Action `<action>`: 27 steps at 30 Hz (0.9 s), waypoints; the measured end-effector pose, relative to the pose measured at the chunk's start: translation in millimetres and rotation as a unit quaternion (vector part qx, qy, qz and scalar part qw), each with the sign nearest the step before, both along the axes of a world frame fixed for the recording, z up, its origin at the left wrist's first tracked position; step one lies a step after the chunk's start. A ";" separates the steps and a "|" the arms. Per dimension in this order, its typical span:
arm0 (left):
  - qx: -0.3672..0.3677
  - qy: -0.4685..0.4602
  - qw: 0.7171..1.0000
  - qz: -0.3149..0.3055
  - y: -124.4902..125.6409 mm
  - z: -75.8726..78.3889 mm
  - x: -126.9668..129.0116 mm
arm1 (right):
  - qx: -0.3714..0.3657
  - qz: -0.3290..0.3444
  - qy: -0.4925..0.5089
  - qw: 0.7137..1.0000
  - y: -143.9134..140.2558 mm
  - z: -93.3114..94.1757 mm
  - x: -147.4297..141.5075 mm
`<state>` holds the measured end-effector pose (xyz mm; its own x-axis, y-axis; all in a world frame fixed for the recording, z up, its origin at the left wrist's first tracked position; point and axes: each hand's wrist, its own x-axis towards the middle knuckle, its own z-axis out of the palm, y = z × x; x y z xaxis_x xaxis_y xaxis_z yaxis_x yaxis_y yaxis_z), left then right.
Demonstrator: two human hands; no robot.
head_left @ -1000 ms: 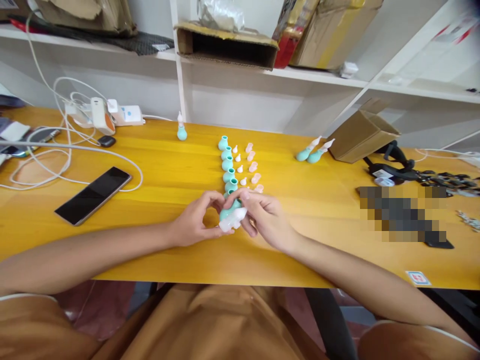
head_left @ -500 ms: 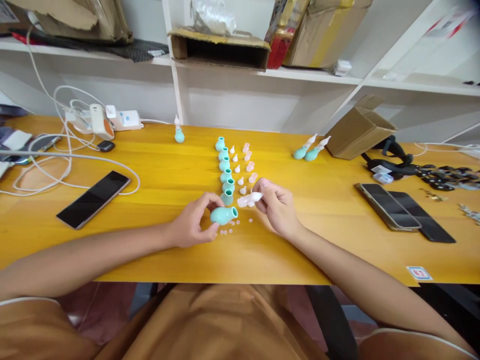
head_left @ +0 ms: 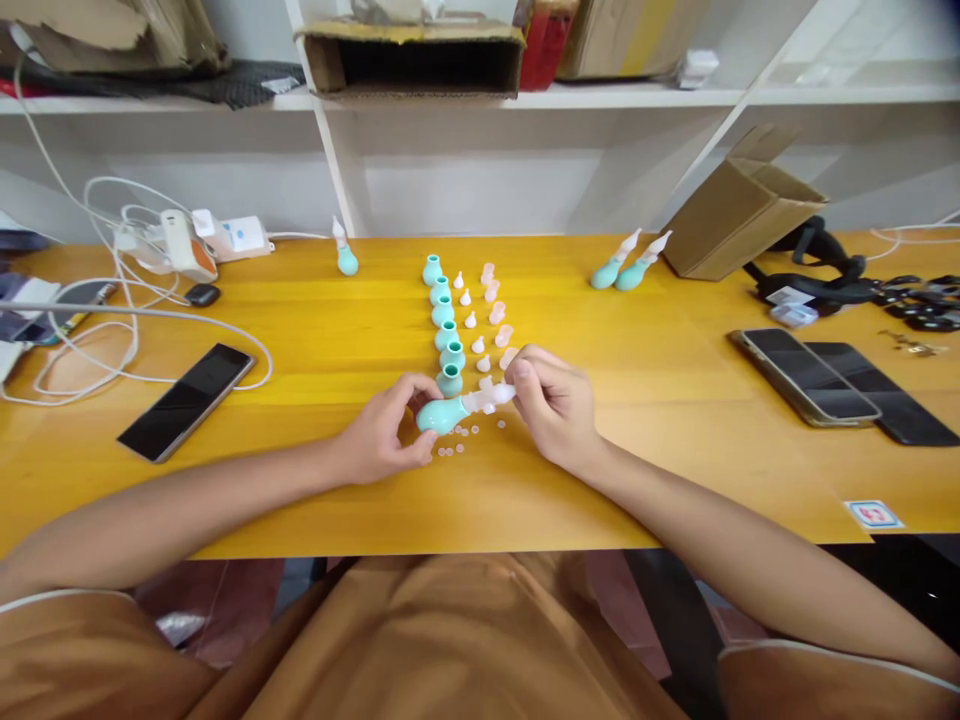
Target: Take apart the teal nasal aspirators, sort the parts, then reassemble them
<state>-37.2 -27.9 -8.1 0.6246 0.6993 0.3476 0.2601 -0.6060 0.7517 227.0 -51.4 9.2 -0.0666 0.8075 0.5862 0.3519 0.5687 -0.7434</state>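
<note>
With your left hand you are gripping a green bulb, your thumb and fingers curling round its rounded end. With your right hand you are pinching the tip end of a pale nozzle between thumb and fingers. Bulb and nozzle are lining up between your hands, just above the table, and the bulb's neck is meeting the nozzle's near end; how deeply it is seating, you cannot tell from here.

Just beyond your hands, six bulbs are standing in a row running away from you. Beside them, toward your right hand's side, small white tips and pink sleeves are forming two more rows. Small clear discs are lying between your hands, near the held bulb.

Farther beyond your left hand, one whole piece is standing; beyond your right, two more are leaning near a box. A phone is lying left of your left hand.
</note>
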 end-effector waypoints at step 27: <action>0.028 0.056 0.997 -0.045 1.1 7.9 4.6 | -0.143 0.152 0.053 0.977 4.1 -11.3 4.9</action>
